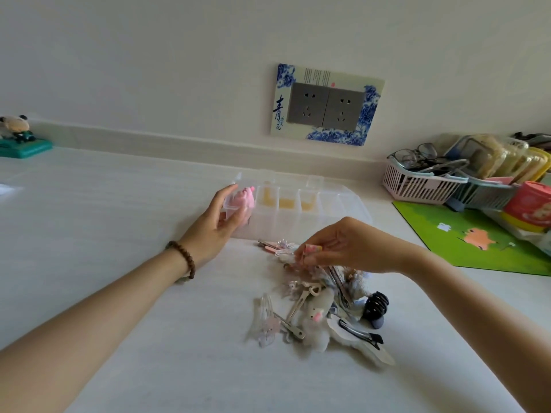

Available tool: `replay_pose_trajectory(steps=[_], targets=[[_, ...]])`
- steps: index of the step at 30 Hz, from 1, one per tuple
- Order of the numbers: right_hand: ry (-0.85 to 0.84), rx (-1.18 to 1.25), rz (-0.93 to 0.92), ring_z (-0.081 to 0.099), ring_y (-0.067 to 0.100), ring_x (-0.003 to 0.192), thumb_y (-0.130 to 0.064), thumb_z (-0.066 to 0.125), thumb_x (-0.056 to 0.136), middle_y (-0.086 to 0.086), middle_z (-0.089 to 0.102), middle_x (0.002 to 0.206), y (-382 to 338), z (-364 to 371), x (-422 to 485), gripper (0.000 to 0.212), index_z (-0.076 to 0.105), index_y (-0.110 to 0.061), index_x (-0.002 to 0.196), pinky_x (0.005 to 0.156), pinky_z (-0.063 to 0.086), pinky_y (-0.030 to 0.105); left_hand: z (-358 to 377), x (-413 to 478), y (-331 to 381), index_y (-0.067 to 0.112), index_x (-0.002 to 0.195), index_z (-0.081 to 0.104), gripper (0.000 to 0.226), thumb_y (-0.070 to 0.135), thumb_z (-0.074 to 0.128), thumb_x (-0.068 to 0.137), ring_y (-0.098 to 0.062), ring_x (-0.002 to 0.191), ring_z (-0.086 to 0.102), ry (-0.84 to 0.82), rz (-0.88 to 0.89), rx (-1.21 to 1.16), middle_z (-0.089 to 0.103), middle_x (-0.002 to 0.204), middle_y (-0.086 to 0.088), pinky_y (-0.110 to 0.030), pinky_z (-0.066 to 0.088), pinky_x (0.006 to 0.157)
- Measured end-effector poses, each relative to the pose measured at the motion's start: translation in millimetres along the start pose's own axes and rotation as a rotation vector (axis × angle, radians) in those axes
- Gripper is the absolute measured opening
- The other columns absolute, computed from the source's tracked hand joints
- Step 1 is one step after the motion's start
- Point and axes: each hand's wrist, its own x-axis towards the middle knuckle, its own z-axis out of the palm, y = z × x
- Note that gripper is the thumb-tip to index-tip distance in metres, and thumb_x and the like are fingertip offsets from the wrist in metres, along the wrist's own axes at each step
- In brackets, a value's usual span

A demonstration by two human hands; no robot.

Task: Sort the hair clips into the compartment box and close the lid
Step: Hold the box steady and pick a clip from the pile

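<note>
Pinching small pink-yellow clip (313,248) in your right hand (353,245), just above far end of clip pile (322,311). Your left hand (213,226) grips left end of compartment box (301,217) near table's (119,204) far edge. Lid (316,180) open. Pink clips (246,201) in leftmost compartment, yellow clips (286,203) in next three, other compartments look empty. Pile large, so judge sorting under halfway. Lid closing not yet done.

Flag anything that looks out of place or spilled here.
Nothing looks spilled or broken. The hair clips lie in a tangled heap in front of the compartment box, and a pink fluffy clip bulges above its left-end compartment.
</note>
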Motion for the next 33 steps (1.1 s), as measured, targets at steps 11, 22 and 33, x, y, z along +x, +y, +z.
replay_pose_trajectory(steps=[11, 22, 33], targets=[[0.441, 0.327, 0.102, 0.069, 0.008, 0.06, -0.024, 0.061, 0.088, 0.002, 0.071, 0.08, -32.0, -32.1, 77.2, 0.018, 0.054, -0.008, 0.09, 0.051, 0.05, 0.021, -3.2, 0.6, -2.0, 0.052, 0.119, 0.03, 0.05, 0.066, 0.047, 0.074, 0.004, 0.11, 0.054, -0.004, -0.037, 0.021, 0.045, 0.119, 0.034, -0.013, 0.038, 0.096], [0.442, -0.169, 0.233, 0.055, 0.014, 0.06, -0.05, 0.069, 0.074, 0.001, 0.067, 0.07, -16.6, -15.2, 131.4, 0.037, 0.065, -0.013, 0.078, 0.057, 0.045, 0.028, -4.0, 3.5, -7.2, 0.04, 0.136, 0.026, 0.07, 0.071, 0.042, 0.075, -0.007, 0.123, 0.046, 0.007, -0.049, 0.06, 0.038, 0.138, 0.016, -0.018, 0.035, 0.095], [0.129, 0.009, -0.114, 0.065, 0.002, 0.073, -0.03, 0.068, 0.079, -0.007, 0.071, 0.083, -32.4, -20.1, 36.9, 0.018, 0.069, -0.017, 0.091, 0.069, 0.051, 0.012, -4.5, 3.2, -5.3, 0.039, 0.136, 0.027, 0.068, 0.067, 0.045, 0.077, -0.008, 0.118, 0.051, 0.01, -0.057, 0.057, 0.047, 0.134, 0.011, -0.025, 0.04, 0.095]])
